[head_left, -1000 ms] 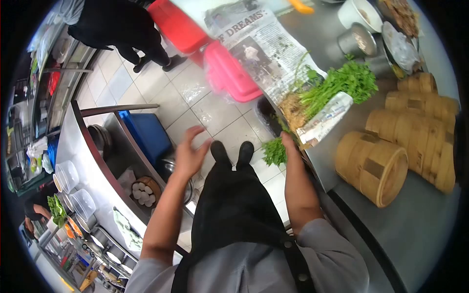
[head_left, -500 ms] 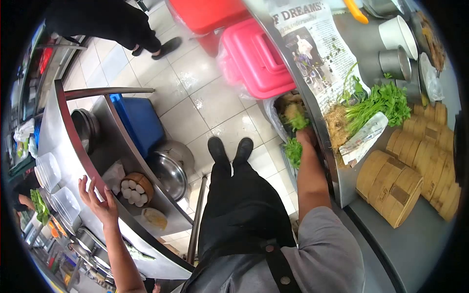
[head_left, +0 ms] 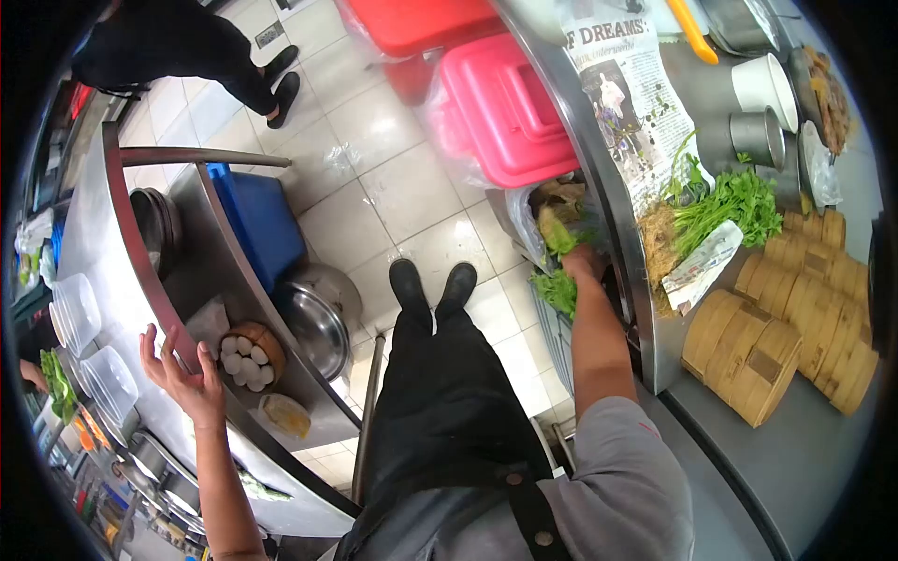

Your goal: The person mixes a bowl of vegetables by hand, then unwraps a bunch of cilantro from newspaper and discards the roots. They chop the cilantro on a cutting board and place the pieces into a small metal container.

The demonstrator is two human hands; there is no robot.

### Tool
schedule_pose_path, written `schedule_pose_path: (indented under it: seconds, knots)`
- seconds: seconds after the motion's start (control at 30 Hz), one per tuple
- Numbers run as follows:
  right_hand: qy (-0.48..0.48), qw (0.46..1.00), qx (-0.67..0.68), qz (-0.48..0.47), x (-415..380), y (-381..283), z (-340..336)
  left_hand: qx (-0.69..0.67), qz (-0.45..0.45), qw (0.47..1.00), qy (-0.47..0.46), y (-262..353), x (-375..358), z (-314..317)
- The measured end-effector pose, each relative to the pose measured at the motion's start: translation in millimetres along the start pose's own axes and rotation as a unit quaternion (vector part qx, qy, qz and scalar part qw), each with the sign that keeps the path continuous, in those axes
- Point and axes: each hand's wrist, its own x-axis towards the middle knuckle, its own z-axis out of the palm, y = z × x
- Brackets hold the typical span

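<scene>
My right hand [head_left: 582, 265] reaches down beside the steel counter, its fingers closed around a bunch of leafy green herbs [head_left: 556, 292]. The leaves hang next to a lined bin [head_left: 526, 234], which holds brown and pale green scraps [head_left: 558, 208]. Part of the grip is hidden behind the back of the hand. On the other side, my left hand [head_left: 190, 385] is raised over the edge of a steel shelf unit [head_left: 140, 304], fingers spread and holding nothing. On the right counter lie more herbs with roots [head_left: 730, 208], partly on a newspaper sheet [head_left: 629, 103].
Bamboo steamers [head_left: 744, 355] stand at the right. A pink lid [head_left: 510, 112] and a red container [head_left: 421, 28] stand beyond the bin. White eggs [head_left: 248, 363] and a blue bin [head_left: 251, 224] are at left. Another person's legs [head_left: 187, 56] show at upper left.
The view has shifted slightly. The other person's feet have moved, and both shoes now show side by side. My right hand stays low with the herbs; my left hand remains spread.
</scene>
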Motion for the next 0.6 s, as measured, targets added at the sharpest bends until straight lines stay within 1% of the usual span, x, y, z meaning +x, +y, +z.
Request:
schedule_pose_path:
  seconds: [0.07,0.1,0.17,0.2,0.23,0.27,0.3,0.33,0.37,0.43,0.5,0.53,0.57,0.6]
  knots:
    - [0.033,0.98,0.167,0.106,14.9,9.4,2.9,0.004,-0.004,1.0,-0.001,-2.6,-0.4,1.8]
    - [0.034,0.98,0.167,0.105,24.9,14.3,9.8,0.007,-0.005,1.0,-0.003,-3.5,-0.3,2.3]
    - [0.015,0.958,0.261,0.119,32.4,22.0,17.3,0.009,-0.003,1.0,0.0,-2.9,-0.3,2.2]
    - [0.015,0.958,0.261,0.12,28.4,17.8,21.2,0.01,0.0,1.0,0.002,-2.4,0.2,2.8]
    - [0.034,0.988,0.131,0.076,23.2,8.6,28.0,0.009,-0.001,1.0,0.002,-1.2,1.2,3.3]
    - [0.052,0.998,-0.003,0.028,17.4,2.3,26.6,0.01,-0.004,1.0,0.002,0.8,1.9,2.9]
    - [0.05,0.998,-0.006,0.027,12.1,5.1,20.3,0.011,-0.005,1.0,-0.001,1.4,1.0,0.9]
    - [0.028,0.987,0.138,0.071,8.7,9.0,10.0,0.013,-0.005,1.0,-0.002,0.3,0.6,0.5]
    - [0.005,0.953,0.279,0.114,8.7,11.0,2.6,0.018,-0.006,1.0,-0.002,-0.9,0.7,1.6]
    - [0.004,0.949,0.291,0.122,23.1,10.5,17.0,0.023,-0.005,1.0,-0.003,-1.1,0.3,2.9]
    - [0.002,0.943,0.304,0.133,11.8,6.0,16.9,0.021,-0.007,1.0,-0.001,-0.5,0.7,3.4]
    - [0.003,0.978,0.192,0.085,5.0,0.9,17.4,0.021,-0.008,1.0,-0.001,0.5,1.6,3.3]
    - [0.003,0.996,0.077,0.034,-6.1,-2.5,8.1,0.018,-0.01,1.0,-0.004,2.0,2.0,2.2]
    - [-0.031,0.989,0.133,0.054,-9.6,-0.8,-3.5,0.015,-0.01,1.0,-0.007,2.6,1.8,0.8]
